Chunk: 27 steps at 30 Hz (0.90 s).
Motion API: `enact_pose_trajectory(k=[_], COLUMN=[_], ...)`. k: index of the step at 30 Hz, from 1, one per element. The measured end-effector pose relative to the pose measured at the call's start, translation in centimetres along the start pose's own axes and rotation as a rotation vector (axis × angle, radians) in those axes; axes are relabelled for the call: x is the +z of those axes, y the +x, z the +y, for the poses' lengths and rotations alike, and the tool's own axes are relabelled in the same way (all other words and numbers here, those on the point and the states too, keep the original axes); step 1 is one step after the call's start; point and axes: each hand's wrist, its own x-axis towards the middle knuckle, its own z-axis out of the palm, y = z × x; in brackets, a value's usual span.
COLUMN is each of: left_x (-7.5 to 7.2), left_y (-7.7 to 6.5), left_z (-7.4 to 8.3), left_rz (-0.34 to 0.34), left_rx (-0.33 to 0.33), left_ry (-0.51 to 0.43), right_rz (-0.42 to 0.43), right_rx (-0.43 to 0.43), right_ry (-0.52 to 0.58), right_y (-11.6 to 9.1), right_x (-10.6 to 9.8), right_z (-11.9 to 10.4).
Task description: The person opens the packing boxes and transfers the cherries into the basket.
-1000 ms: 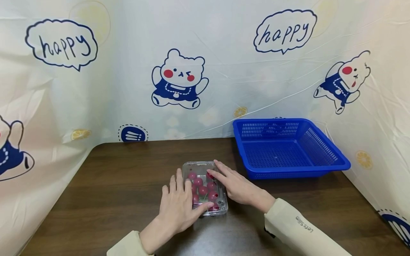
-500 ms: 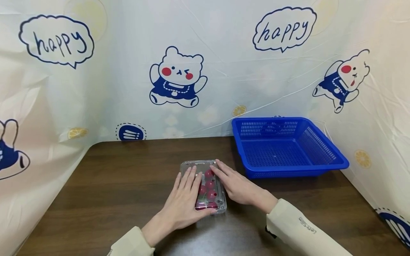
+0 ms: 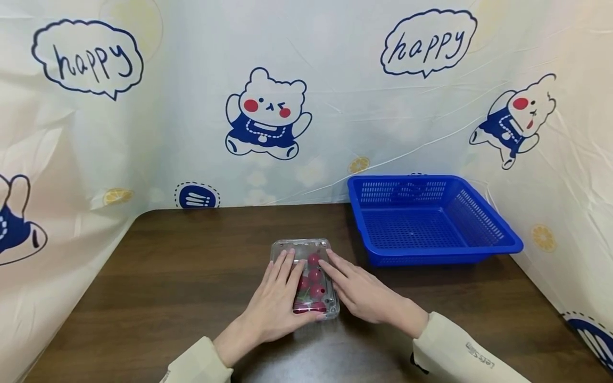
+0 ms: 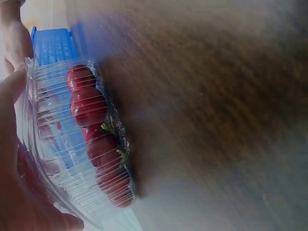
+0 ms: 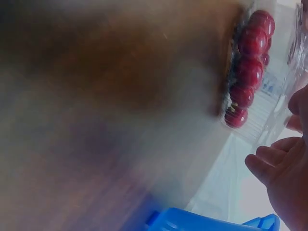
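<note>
A clear plastic clamshell box (image 3: 300, 243) lies on the brown table. Through its lid and ribbed sides show several round, glossy red fruits (image 3: 317, 290), cherry-like, with bits of green stem in the left wrist view. My left hand (image 3: 274, 308) lies flat over the left half of the lid, fingers straight and thumb along the near edge, hiding part of the fruits. On the other side, my right hand (image 3: 366, 292) has its extended fingertips right at the lid's right edge. In the right wrist view, that hand's fingers (image 5: 262, 168) appear beside the box's rim.
A blue plastic basket (image 3: 445, 251) with slotted sides stands on the table (image 3: 182, 266) behind and to the right of the box. A pale printed curtain (image 3: 330, 133) closes off the back and both sides.
My left hand has slid rightward over the lid, covering more fruits. My right hand has drawn back slightly toward me and to the right. The box has barely shifted.
</note>
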Motion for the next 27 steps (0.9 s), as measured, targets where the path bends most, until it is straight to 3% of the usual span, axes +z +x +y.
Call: enact_pose_trajectory(k=[11, 18, 27], left_x=[0.0, 0.0, -0.2], left_y=[0.1, 0.0, 0.1], left_z=[0.0, -0.1, 0.1], left_rz=[0.013, 0.002, -0.021], left_rx=[0.003, -0.002, -0.01], left_ry=[0.0, -0.006, -0.007], right_rz=[0.06, -0.016, -0.136], right_rx=[0.197, 0.286, 0.34], right_ry=[0.359, 0.541, 0.957], right_y=[-2.0, -2.1, -1.7], right_x=[0.7, 0.8, 0.6], right_z=[-0.8, -1.0, -0.9])
